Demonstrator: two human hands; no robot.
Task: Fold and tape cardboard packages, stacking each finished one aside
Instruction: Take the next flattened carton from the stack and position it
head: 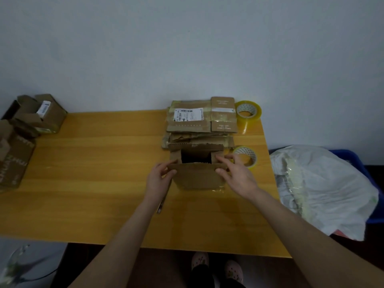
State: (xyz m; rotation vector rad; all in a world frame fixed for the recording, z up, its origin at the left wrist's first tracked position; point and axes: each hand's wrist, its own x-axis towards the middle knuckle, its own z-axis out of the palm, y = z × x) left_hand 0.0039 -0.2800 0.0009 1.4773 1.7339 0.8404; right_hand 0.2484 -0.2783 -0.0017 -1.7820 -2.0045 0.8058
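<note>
A small brown cardboard box [198,175] stands open-topped on the yellow table [99,163], its dark inside showing. My left hand [159,177] pinches the left end of the near flap. My right hand [234,173] pinches the right end of that flap, fingers over the box's right corner. Behind the box lies a stack of flattened cardboard packages [201,119], the top one bearing a white label. One roll of clear tape [248,112] sits at the stack's right, a second tape roll [246,156] just beyond my right hand.
Opened cardboard boxes [39,114] crowd the table's left end. A white plastic bag [324,190] lies over a blue bin [359,161] beside the right edge. A thin dark tool [161,204] lies under my left wrist. My feet show below the front edge.
</note>
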